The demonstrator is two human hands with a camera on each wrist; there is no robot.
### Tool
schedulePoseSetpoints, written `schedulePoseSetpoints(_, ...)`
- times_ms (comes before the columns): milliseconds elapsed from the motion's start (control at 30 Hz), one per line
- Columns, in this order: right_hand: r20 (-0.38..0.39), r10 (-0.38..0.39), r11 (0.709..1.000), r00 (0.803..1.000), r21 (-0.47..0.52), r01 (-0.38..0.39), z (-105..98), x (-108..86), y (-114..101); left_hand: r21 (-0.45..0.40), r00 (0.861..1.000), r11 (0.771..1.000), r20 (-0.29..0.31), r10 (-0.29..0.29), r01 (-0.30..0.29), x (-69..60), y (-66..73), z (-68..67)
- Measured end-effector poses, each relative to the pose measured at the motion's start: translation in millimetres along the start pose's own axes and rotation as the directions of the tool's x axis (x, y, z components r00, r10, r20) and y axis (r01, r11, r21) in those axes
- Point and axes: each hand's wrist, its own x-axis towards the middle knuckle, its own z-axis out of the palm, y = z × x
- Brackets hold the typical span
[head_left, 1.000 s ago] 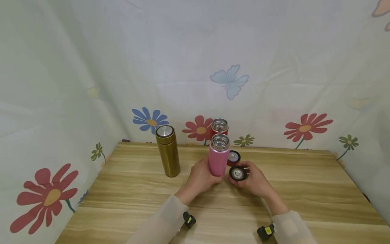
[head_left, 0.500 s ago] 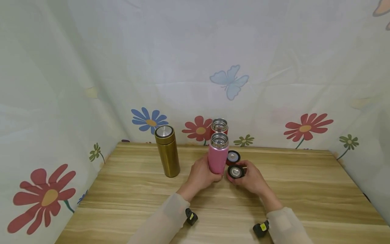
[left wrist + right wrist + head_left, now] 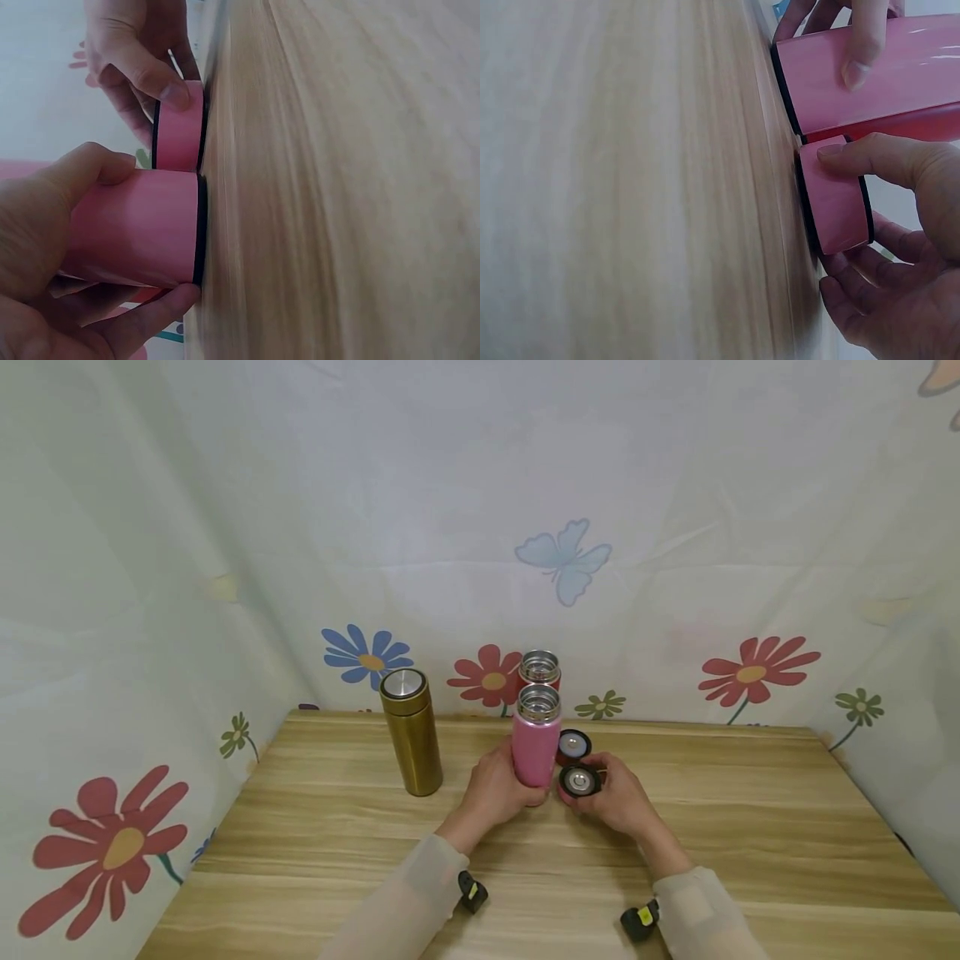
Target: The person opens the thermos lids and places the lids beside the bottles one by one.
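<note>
The wooden table (image 3: pixel 315 852) carries all items. A capped gold flask (image 3: pixel 416 743) stands upright toward the back-left corner. An uncapped pink bottle (image 3: pixel 536 752) stands upright near the middle of the back edge; an uncapped red bottle (image 3: pixel 539 677) stands behind it, closer to that edge. The left hand (image 3: pixel 495 792) grips the pink bottle's lower body. The right hand (image 3: pixel 621 797) pinches the pink lid (image 3: pixel 580 782), inner face up, beside the bottle's base. The red lid (image 3: pixel 573 744) lies behind.

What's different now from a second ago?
The right hand moved the pink lid slightly left, closer to the pink bottle. Nothing was grasped or released; the left hand still grips that bottle. The gold bottle, red bottle and red lid stayed put.
</note>
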Motion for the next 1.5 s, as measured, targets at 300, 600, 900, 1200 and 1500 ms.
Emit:
schedulePoseSetpoints(300,0.007,0.007,1.000,1.000,0.001,-0.007,0.0,-1.2,2.8,-0.024,0.999,0.999,0.045,-0.023,0.024,-2.1,2.1,0.4)
schedulePoseSetpoints(600,0.018,-0.005,1.000,1.000,0.013,0.005,-0.2,-1.6,3.5,-0.021,0.998,1.000,0.057,-0.014,0.015,-1.7,-2.2,1.4)
schedulePoseSetpoints(900,0.027,-0.023,0.999,0.999,0.035,0.022,-0.9,-3.2,3.1,-0.034,0.998,0.999,0.062,-0.014,0.016,-4.0,-0.8,0.2)
schedulePoseSetpoints(1200,0.039,-0.037,0.997,0.999,0.066,0.035,-5.1,-4.5,6.8,-0.112,0.996,0.993,0.089,-0.031,0.041,-10.3,-1.8,-6.3)
schedulePoseSetpoints(1500,0.024,-0.027,0.998,0.999,0.055,0.025,-10.9,-12.7,5.9,-0.129,0.993,0.987,0.083,-0.084,0.094,-23.9,-9.3,-16.8)
